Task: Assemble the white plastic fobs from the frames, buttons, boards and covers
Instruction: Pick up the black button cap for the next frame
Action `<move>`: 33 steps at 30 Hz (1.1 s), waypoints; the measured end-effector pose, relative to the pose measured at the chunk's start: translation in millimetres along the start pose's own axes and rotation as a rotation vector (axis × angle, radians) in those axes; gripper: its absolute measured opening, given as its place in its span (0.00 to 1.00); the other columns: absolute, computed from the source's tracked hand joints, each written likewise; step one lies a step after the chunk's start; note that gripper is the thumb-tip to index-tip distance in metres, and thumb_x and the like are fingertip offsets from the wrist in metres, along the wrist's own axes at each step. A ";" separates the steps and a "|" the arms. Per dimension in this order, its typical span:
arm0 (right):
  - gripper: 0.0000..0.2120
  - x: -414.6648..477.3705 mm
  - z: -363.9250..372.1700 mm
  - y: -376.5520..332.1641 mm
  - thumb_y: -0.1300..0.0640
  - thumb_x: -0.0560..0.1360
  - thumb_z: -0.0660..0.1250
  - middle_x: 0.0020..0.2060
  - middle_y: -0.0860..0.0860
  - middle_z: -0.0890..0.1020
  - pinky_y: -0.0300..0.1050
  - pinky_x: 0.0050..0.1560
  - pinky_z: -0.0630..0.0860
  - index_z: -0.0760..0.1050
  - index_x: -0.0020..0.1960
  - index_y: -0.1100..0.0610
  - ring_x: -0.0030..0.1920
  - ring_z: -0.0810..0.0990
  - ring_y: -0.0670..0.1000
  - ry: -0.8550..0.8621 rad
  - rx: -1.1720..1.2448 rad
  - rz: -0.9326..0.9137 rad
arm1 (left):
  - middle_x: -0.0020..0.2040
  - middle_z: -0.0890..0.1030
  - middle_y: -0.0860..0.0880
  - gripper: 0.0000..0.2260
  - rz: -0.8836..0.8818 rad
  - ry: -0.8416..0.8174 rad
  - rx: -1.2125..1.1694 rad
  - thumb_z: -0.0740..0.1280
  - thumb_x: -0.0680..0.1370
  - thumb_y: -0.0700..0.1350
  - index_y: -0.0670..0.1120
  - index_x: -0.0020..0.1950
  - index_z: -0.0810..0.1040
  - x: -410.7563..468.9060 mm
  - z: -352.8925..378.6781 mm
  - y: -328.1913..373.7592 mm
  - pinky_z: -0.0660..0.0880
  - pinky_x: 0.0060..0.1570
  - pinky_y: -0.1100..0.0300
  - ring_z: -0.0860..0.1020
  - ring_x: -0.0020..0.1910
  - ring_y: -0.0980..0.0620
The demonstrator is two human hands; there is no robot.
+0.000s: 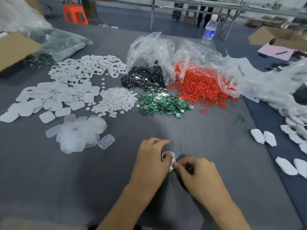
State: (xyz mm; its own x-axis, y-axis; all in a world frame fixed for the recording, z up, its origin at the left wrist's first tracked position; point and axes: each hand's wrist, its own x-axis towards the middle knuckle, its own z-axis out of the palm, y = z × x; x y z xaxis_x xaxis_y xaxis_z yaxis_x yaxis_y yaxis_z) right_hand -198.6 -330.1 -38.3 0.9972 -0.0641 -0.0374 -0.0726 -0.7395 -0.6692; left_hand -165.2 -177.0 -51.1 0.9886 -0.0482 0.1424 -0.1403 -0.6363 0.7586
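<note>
We see the fob at the front middle of the grey bench, held between both hands. It is small, white and round-cornered, with a dark opening near its top, and fingers hide most of it. The left grip is curled round its left side, thumb laid across its face. The right grip pinches its lower right corner, fingers curled. Farther back lie the part piles: white frames, white covers, round white buttons and green boards. The boards carry pale marks too small for us to read. Behind them black pieces and red rings spill from clear bags. Clear lids lie at the left and white shells at the right. A bottle at the back bears a blue label, and its writing is too blurred for us to read.
</note>
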 end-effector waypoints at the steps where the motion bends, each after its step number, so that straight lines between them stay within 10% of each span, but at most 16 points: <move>1: 0.09 0.4 1.1 0.4 0.46 0.74 0.73 0.33 0.35 0.81 0.28 0.35 0.72 0.80 0.35 0.43 0.36 0.80 0.38 -0.004 0.009 0.005 | 0.57 0.77 0.55 0.14 -0.040 -0.006 0.003 0.71 0.78 0.45 0.52 0.64 0.81 -1.3 0.3 1.9 0.70 0.59 0.66 0.75 0.55 0.55; 5: 0.08 -1.9 9.1 1.4 0.52 0.74 0.74 0.34 0.37 0.82 0.27 0.36 0.71 0.80 0.37 0.44 0.37 0.80 0.37 0.059 0.117 0.047 | 0.54 0.79 0.53 0.09 -0.114 -0.050 -0.029 0.69 0.80 0.43 0.51 0.59 0.83 -4.0 0.3 7.2 0.76 0.58 0.59 0.79 0.52 0.55; 11: 0.13 -11.1 25.3 -8.0 0.62 0.75 0.72 0.46 0.37 0.82 0.30 0.46 0.75 0.82 0.47 0.42 0.48 0.81 0.38 0.099 0.244 -0.092 | 0.50 0.84 0.57 0.08 -0.160 -0.096 -0.148 0.65 0.84 0.48 0.52 0.55 0.85 -8.3 -5.1 11.1 0.68 0.48 0.79 0.79 0.47 0.67; 17: 0.13 3.3 17.7 -0.4 0.63 0.74 0.73 0.44 0.39 0.82 0.28 0.44 0.73 0.83 0.45 0.44 0.45 0.82 0.42 0.085 0.245 -0.125 | 0.63 0.70 0.54 0.13 -0.097 -0.095 0.317 0.59 0.85 0.54 0.56 0.61 0.82 -8.2 -5.6 2.6 0.74 0.54 0.58 0.65 0.55 0.53; 24: 0.07 76.9 -18.1 39.2 0.58 0.75 0.72 0.38 0.40 0.85 0.24 0.41 0.70 0.83 0.44 0.46 0.40 0.81 0.35 0.239 0.105 0.000 | 0.54 0.82 0.42 0.09 0.113 -0.061 0.091 0.66 0.82 0.42 0.43 0.59 0.83 57.0 31.9 43.6 0.72 0.57 0.49 0.79 0.54 0.41; 28: 0.06 132.9 -32.0 60.1 0.59 0.75 0.71 0.44 0.52 0.85 0.42 0.49 0.77 0.84 0.51 0.53 0.43 0.83 0.51 0.400 0.028 0.035 | 0.58 0.80 0.40 0.12 0.185 -0.133 0.161 0.63 0.81 0.38 0.42 0.63 0.80 110.8 73.3 70.9 0.69 0.59 0.52 0.78 0.59 0.40; 33: 0.12 183.8 -43.3 71.0 0.65 0.72 0.68 0.45 0.56 0.85 0.39 0.43 0.65 0.85 0.52 0.54 0.46 0.81 0.56 0.413 -0.114 -0.025 | 0.65 0.73 0.41 0.14 0.187 -0.165 0.262 0.59 0.84 0.38 0.43 0.68 0.76 154.7 102.2 80.3 0.72 0.61 0.50 0.78 0.60 0.40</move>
State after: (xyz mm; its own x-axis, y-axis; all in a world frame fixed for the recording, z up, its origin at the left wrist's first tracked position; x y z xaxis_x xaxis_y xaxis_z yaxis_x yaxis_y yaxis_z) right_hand -21.2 -423.4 -60.5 0.9106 -0.2908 0.2937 -0.0725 -0.8119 -0.5793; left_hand -18.0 -314.2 -33.2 0.9455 -0.2928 0.1428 -0.3225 -0.7795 0.5370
